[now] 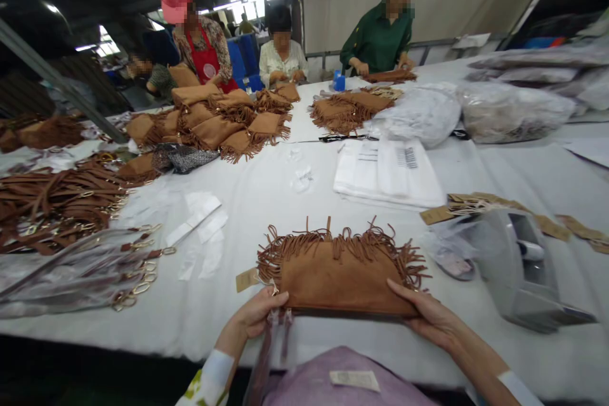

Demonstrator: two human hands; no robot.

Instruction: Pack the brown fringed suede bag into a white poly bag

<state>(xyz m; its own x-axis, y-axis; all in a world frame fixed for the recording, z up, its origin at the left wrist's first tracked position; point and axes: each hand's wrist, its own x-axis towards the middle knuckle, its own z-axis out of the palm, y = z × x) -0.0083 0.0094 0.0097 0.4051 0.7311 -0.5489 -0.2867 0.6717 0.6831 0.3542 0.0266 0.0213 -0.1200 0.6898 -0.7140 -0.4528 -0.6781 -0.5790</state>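
My left hand (254, 314) pinches the near left corner of a brown fringed bag (340, 276), thumb on top. My right hand (431, 318) grips the near right corner, thumb on top too. Bag is right in front of me at the near side of the white table (266, 193), fringe pointing away. Paper tag (247, 280) sticks out by the left corner; strap (261, 355) hangs below my left hand (plastic-wrapped, looks like). Gray tape dispenser (528, 273) right of the bag, wrapped straps (80, 276) left. More bags (214, 120) piled farther back, co-workers behind.
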